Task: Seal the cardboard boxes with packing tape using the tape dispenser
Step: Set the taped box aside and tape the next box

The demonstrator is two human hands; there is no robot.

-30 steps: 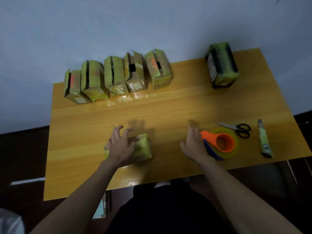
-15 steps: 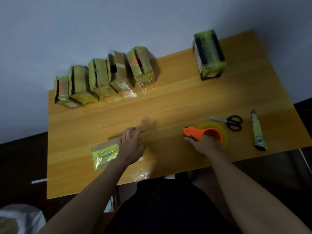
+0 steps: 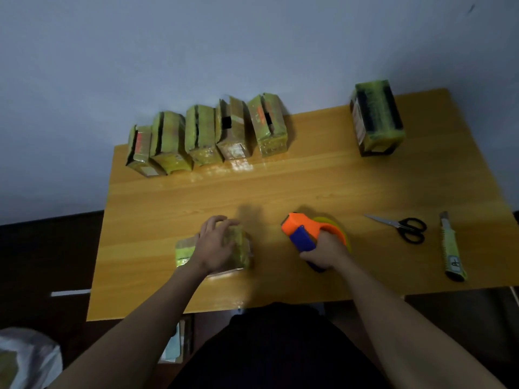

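A small cardboard box [image 3: 213,249] near the table's [image 3: 280,181] front edge is held down by the left hand [image 3: 214,245], fingers curled over it. The tape dispenser [image 3: 307,234] just beside it is gripped by the right hand [image 3: 327,252]. If the box is held loosely, it could be dragged along and the tape laid crooked.

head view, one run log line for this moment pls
left hand: holds box on table | right hand: grips tape dispenser | taping: not started
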